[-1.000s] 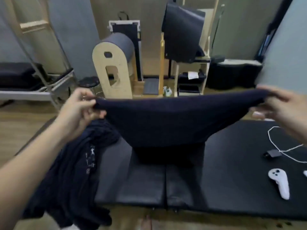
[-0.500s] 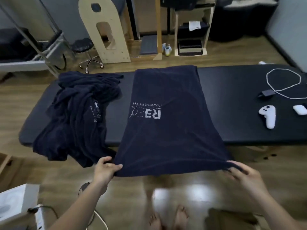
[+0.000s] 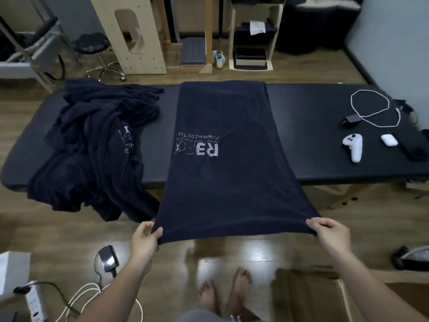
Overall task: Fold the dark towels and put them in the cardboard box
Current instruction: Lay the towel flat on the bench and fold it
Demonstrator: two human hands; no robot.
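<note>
While dark towel (image 3: 222, 159) is lying spread across tabletop (image 3: 313, 135), left hand (image 3: 145, 238) and right hand (image 3: 329, 233) are pinching its near corners.

The spread towel (image 3: 222, 177) is covering the middle of the worktop (image 3: 313, 126), whose right end is running off the frame. Its near hem is hiding some of the fingers of my left hand (image 3: 145, 238) and right hand (image 3: 329, 233). My right forearm is crossing the cardboard box (image 3: 308, 296), which the bottom edge is cutting off. The print on the heaped towels (image 3: 92, 147) is creasing past reading.
</note>
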